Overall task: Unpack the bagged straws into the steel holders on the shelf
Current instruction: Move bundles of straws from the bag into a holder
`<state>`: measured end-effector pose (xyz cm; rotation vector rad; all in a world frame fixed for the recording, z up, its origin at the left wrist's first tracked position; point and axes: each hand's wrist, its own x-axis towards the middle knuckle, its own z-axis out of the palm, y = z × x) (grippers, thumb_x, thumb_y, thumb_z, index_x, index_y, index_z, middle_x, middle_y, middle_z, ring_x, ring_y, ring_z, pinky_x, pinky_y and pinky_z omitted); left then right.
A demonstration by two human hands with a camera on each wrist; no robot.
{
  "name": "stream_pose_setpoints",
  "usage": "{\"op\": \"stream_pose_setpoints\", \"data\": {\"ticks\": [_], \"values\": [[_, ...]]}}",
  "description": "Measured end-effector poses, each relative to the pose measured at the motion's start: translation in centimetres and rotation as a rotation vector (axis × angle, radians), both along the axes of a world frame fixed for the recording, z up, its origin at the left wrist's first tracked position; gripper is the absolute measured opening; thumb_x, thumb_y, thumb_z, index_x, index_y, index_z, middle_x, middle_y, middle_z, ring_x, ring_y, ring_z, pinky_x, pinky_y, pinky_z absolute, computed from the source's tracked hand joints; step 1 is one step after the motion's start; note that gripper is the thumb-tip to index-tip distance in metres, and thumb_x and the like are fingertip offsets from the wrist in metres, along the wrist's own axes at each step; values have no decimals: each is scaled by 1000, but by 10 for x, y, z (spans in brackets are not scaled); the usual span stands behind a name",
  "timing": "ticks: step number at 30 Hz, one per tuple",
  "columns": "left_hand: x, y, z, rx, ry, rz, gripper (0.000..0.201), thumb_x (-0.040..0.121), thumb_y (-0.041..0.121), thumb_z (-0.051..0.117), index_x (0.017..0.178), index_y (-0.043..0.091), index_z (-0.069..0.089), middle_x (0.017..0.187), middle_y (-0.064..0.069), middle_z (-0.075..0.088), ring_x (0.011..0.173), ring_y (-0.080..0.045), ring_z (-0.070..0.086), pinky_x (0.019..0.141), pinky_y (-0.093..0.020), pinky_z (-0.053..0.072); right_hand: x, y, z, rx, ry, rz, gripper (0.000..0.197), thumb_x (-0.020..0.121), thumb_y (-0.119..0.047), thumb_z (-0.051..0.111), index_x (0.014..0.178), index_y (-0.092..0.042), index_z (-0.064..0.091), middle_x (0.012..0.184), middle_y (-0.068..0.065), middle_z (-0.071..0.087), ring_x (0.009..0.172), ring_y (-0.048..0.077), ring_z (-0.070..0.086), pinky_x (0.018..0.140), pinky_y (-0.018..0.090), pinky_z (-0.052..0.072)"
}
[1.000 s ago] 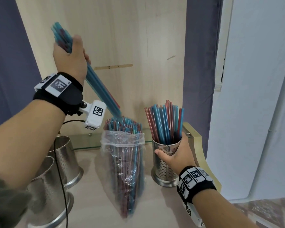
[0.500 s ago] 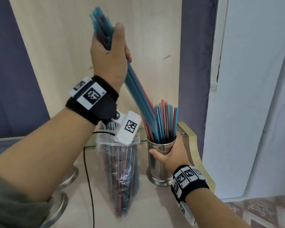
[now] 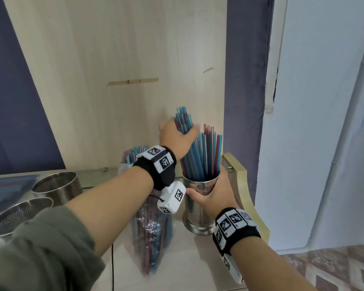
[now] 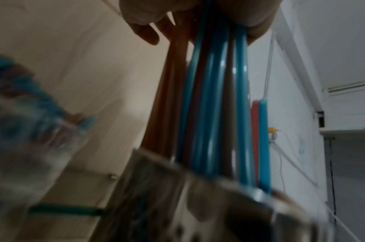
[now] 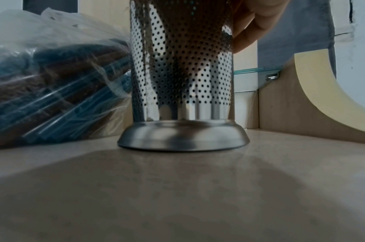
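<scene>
Spare holders: two, at 9 o'clock on the shelf, well apart from both hands.
Bag: just beside the filled holder, at its 9 o'clock.
Left hand: curled round a bunch of straws, their lower ends inside the filled holder.
Filled holder: upright at 3 o'clock.
Right hand: wrapped round its wall.

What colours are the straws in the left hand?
Blue and red bunch of straws, clearest in the head view.
</scene>
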<state>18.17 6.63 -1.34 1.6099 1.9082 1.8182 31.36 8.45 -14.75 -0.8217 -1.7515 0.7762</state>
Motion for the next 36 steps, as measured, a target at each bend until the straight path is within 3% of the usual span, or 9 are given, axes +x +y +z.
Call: {"op": "stream_pose_setpoints", "data": {"ticks": [3,6,10,16,20,25,28,30,36], "values": [[-4,8,-17,-199,142,109,64,69,67,68,115,23,57,123,-1,50,122,-23,41,104,-41,38,-1,1,-1,2,8,-2,94,53,-50,90,128,-37,34,124,-14,55,116,4,54,101,30,49],[-6,2,-16,-105,241,87,82,70,64,72,138,31,40,141,2,37,132,-22,31,109,-43,29,0,1,-2,8,15,-8,93,52,-52,88,125,-41,32,122,-16,55,115,3,55,100,29,49],[-11,-10,-7,-61,161,15,102,71,63,72,151,34,16,155,-1,27,141,-26,24,114,-50,25,0,1,-1,8,7,-4,91,54,-46,91,122,-41,32,118,-18,55,112,1,55,98,24,47],[-48,-41,9,-82,46,118,85,84,78,37,149,24,23,153,-7,30,140,-28,27,114,-46,16,1,1,0,2,0,15,87,58,-40,92,122,-39,33,113,-28,51,110,-1,53,94,14,42],[-94,-55,9,-267,-58,349,79,87,70,47,144,19,31,148,-12,36,134,-33,36,112,-47,27,1,0,1,7,7,14,87,58,-36,93,125,-33,36,114,-23,53,110,0,54,92,12,41],[-132,-71,-10,-530,-147,369,88,85,50,68,145,5,23,146,-18,40,129,-36,45,105,-42,40,0,-2,2,-1,-3,-1,91,59,-37,93,131,-22,40,121,-12,56,115,6,54,98,22,44],[-138,-75,-26,-682,-46,419,111,74,66,69,147,-3,23,149,-20,38,131,-37,45,107,-42,40,0,-4,4,0,-2,-4,89,60,-34,93,131,-21,41,120,-13,56,113,5,55,96,19,43],[-138,-75,-35,-804,93,476,130,58,87,57,146,-5,28,148,-22,40,132,-38,44,106,-43,40,0,-5,4,5,-1,-10,87,60,-34,93,129,-21,42,120,-12,58,113,5,55,97,21,45],[-129,-71,-55,-1013,243,494,141,42,104,38,151,16,28,154,-22,24,141,-41,23,115,-52,25,2,-9,8,-9,-2,-9,84,62,-29,92,129,-19,42,116,-15,54,112,5,53,98,21,42]]}}
